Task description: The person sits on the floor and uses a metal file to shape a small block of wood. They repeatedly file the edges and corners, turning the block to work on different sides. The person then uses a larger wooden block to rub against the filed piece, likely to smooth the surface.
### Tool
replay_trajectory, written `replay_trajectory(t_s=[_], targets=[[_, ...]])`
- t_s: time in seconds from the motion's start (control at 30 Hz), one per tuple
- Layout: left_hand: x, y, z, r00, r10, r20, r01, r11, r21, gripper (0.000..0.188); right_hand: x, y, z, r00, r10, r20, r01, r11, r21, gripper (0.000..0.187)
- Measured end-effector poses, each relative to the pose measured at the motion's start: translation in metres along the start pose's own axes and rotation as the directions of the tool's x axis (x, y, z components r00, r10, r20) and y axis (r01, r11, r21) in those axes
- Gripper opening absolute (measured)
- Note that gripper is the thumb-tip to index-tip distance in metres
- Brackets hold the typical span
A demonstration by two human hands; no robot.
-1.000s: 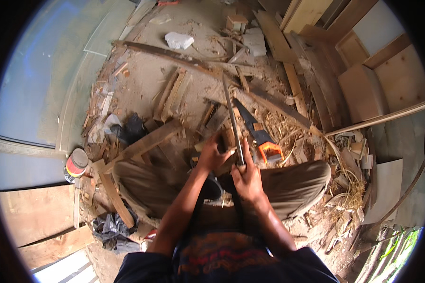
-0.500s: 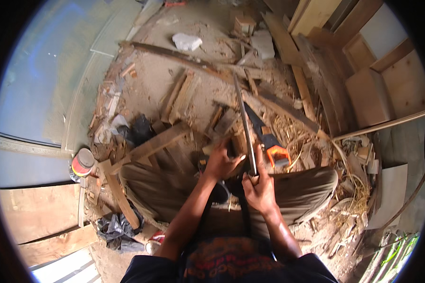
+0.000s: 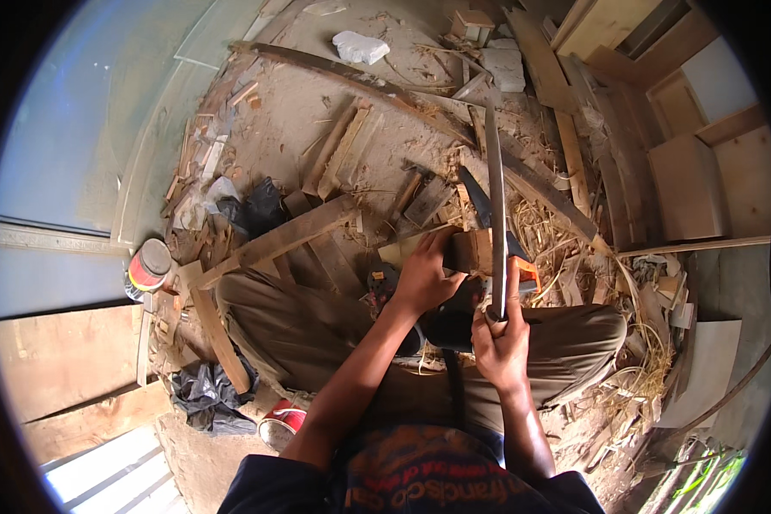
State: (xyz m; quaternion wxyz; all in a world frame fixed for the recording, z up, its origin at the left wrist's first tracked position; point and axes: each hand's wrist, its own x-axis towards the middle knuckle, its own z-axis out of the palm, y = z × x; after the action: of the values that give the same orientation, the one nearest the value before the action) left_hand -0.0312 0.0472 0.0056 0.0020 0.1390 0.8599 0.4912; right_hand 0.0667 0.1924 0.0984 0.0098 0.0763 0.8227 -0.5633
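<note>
Left hand clamped on wood block, fingers over its left side, thumb low at the near corner. Block sits in front of the lap, around mid-floor; can't tell if its base rests on anything. Right hand closed round the short handle of long blade, index finger stretched along its right side. Blade points to the floor's far edge and crosses the block's right side in view; contact there can't be confirmed.

Writing: orange and red lettering on dark shirt, some of it distorted by folds and lost at the lower edge. Paint can at the floor's left edge, by blue-grey panel, has a red and yellow band, print too small to read. Red tin toward the floor's near left corner, beside left forearm, label unreadable.

Hidden: handsaw, dark blade, orange handle, lies just beyond the block; long blade and right hand cover part of it. Dark footwear partly covered by hands and block. Wood shavings near the saw run together, pieces hard to separate. Black plastic bag crumpled, contents not visible.
</note>
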Motion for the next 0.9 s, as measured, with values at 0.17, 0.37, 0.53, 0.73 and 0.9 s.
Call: replay_trajectory(t_s=[0.17,0.37,0.53,0.73,0.9], targets=[[-0.002,-0.03,0.024,0.989,-0.068,0.133,0.07,0.998,-0.008,0.064,0.017,0.036,0.009,0.998,-0.02,0.053,0.024,0.998,-0.06,0.089],[0.006,0.014,-0.008,0.998,0.045,-0.046,-0.046,0.999,-0.008,0.065,-0.001,-0.015,-0.008,0.999,0.044,0.006,-0.044,0.999,0.017,0.085],[-0.009,-0.028,0.023,0.994,-0.106,0.036,0.109,0.989,-0.102,0.067,0.011,0.042,0.012,0.997,0.065,0.036,-0.063,0.997,-0.052,0.087],[0.009,-0.009,0.008,1.0,-0.014,0.004,0.014,0.997,-0.075,0.068,0.008,0.004,-0.002,0.996,0.081,0.034,-0.082,0.996,0.039,0.086],[0.001,-0.003,0.005,1.0,0.007,-0.017,-0.008,0.997,-0.071,0.069,0.001,0.01,-0.003,0.998,0.055,0.005,-0.054,0.996,-0.069,0.085]])
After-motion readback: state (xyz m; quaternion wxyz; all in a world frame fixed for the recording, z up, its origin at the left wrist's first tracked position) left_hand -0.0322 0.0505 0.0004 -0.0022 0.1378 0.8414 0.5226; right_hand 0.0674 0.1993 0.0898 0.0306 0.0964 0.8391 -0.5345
